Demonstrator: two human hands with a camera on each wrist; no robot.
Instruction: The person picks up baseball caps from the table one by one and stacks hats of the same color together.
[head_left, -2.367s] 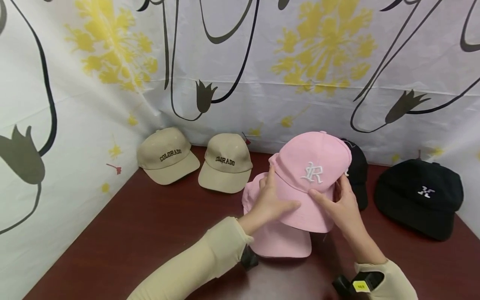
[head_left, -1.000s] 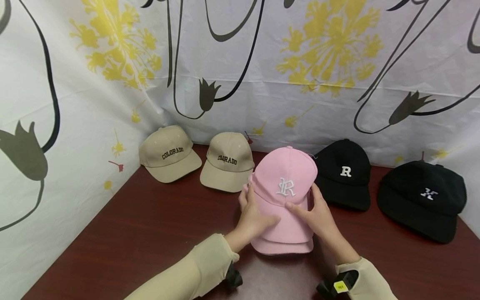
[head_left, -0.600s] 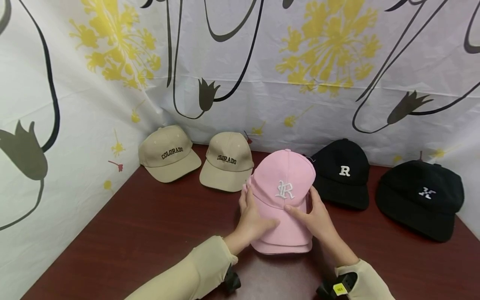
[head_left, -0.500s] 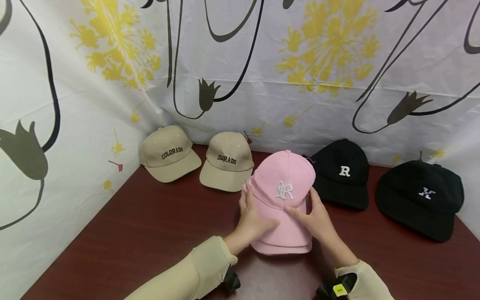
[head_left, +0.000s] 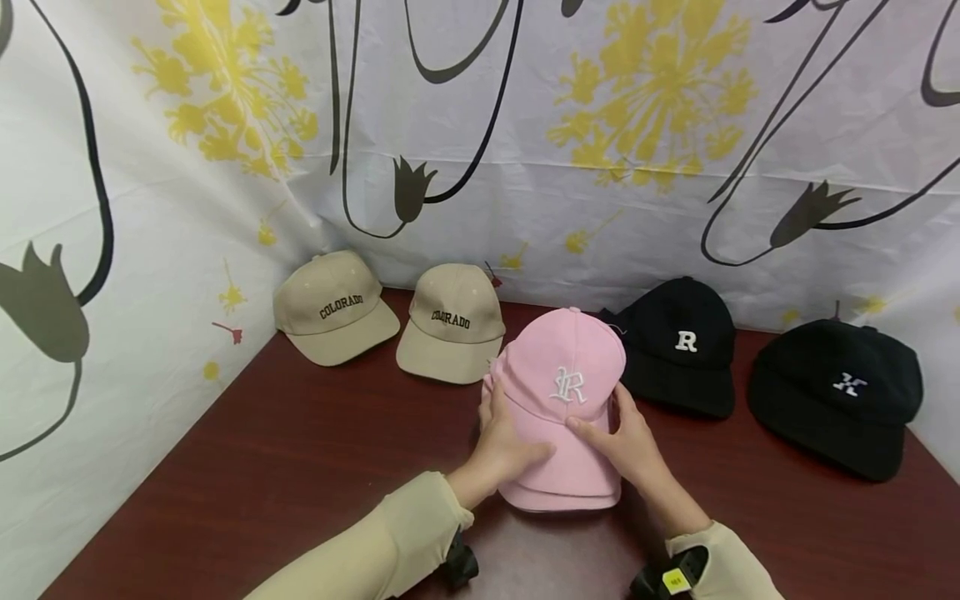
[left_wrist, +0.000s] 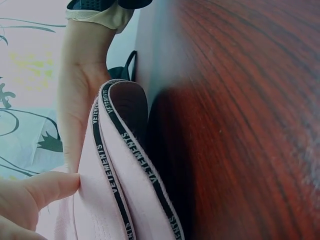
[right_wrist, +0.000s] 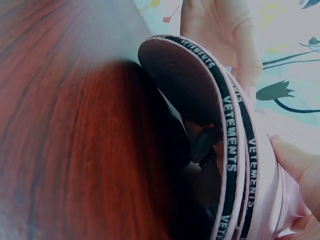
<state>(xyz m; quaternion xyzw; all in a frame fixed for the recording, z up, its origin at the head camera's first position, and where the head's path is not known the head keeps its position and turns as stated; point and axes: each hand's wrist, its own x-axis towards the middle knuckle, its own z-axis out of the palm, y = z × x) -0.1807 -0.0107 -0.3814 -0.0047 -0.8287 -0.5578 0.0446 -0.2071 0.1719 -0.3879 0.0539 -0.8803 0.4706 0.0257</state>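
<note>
In the head view a pink baseball cap with a white letter emblem sits stacked over a second pink cap, whose brim edge peeks out below. My left hand grips the stack's left side, thumb lying on the upper brim. On the right side my right hand holds it, thumb close under the emblem and fingers along the crown. Both wrist views show two pink brims nested together, edged with black lettered tape. The fingers under the caps are partly hidden.
Two beige COLORADO caps, a left one and a right one, stand at the back left. A black cap with a white R is close behind my right hand. Another black cap lies farther right on the dark red table; patterned cloth hangs behind.
The upper pink cap has come down and left onto the lower one, both hands moving with it, and the black R cap is uncovered. Lately it has sunk slightly lower.
</note>
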